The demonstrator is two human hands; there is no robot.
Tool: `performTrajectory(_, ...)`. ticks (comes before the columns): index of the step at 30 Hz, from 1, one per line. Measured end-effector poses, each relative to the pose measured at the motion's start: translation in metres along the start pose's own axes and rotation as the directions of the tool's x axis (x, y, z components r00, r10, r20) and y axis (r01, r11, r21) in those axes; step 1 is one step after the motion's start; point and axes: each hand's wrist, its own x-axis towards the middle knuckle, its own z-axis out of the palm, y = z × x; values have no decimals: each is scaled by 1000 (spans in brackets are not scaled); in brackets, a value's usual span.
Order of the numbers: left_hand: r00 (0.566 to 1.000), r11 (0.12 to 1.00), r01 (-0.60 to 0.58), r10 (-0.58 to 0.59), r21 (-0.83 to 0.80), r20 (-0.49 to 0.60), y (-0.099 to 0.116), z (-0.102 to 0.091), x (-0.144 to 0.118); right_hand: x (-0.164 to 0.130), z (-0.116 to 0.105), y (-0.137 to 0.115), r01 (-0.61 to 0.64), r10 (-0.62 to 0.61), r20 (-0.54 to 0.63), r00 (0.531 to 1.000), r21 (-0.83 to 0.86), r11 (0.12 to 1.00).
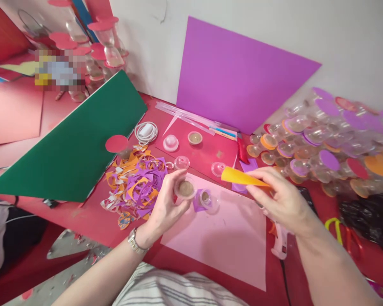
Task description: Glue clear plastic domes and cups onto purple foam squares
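Observation:
My left hand (166,206), wearing a metal watch, pinches a small clear plastic cup (185,189) with sand-coloured grains in it. In my right hand (282,199) is a rolled yellow paper cone (241,177), its wide end facing left. Between the hands, on a pink sheet (223,242), lies another clear plastic piece (210,200) over a bit of purple paper, with grains at its middle. Beyond them are two clear domed lids (181,162) (218,168), a whitish dome (170,143) and a second cup of grains (195,137).
Purple and orange paper scraps (143,182) are heaped at left, by a green board (83,140). A purple board (236,76) leans on the wall. Many plastic hourglass shapes (309,131) are stacked at right. A white glue gun (279,244), scissors (341,233) and black plastic bag (373,219) lie near my right arm.

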Motion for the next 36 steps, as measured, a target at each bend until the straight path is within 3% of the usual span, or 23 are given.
performTrajectory(4, 993, 982, -101, 88, 159, 82, 26, -9, 23, 31, 0, 44, -104, 104, -5, 995, -2, 995)
performTrajectory(6, 986, 957, -154, 134, 247, 96, 35, -9, 45, 50, 6, 60, -193, 195, 75, 978, -38, 980)
performTrajectory(9, 970, 905, -201, 129, 376, 206, 41, 0, 84, 78, 22, 73, -263, 296, 213, 931, -170, 950)
performTrajectory(11, 958, 838, -247, 136, 487, 253, 39, 10, 109, 93, 33, 77, -269, 308, 226, 924, -187, 945)
performTrajectory(14, 932, 747, -264, 36, 610, 359, 31, 30, 137, 110, 49, 83, -278, 325, 235, 916, -214, 937)
performTrajectory(18, 892, 630, -287, -101, 722, 442, 18, 52, 155, 125, 64, 92, -272, 330, 259, 908, -236, 933)
performTrajectory(21, 867, 514, -368, -112, 775, 486, 11, 62, 161, 128, 66, 97, -253, 317, 267, 910, -247, 936)
performTrajectory(25, 872, 391, -397, -122, 830, 474, 5, 72, 166, 121, 52, 98, -214, 279, 239, 930, -264, 940)
performTrajectory(30, 889, 361, -397, -78, 844, 451, -2, 78, 168, 97, 12, 86, -157, 214, 181, 960, -283, 946)
performTrajectory(33, 891, 342, -405, -61, 848, 450, -5, 79, 170, 76, -15, 70, -80, 97, 59, 993, -242, 967)
performTrajectory(36, 898, 365, -399, -31, 841, 439, -1, 74, 170, 47, -35, 46, -86, 71, -93, 993, -170, 982)
